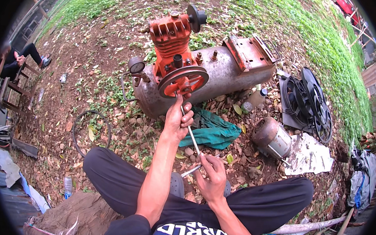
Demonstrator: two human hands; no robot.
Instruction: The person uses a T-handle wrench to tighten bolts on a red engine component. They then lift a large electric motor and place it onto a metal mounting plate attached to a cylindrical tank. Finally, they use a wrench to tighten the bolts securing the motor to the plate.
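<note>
My left hand (178,119) is closed around the upper part of a long metal wrench (192,137), its fingertips up against the hub of a red spoked pulley (185,81). Lower down, my right hand (211,178) grips the same wrench at its crosswise handle (190,171). The wrench slants from the handle up to the pulley; my left fingers hide its far tip. The pulley belongs to a red finned compressor pump (171,41), mounted on a rusty grey air tank (214,78). A round pressure gauge (136,65) stands at the tank's left end.
A green cloth (215,130) lies below the tank. To the right are an electric motor (272,137), black fans (307,101), a stained white sheet (309,155) and a bottle (256,99). A belt (91,133) lies at left. Another person (23,60) sits far left.
</note>
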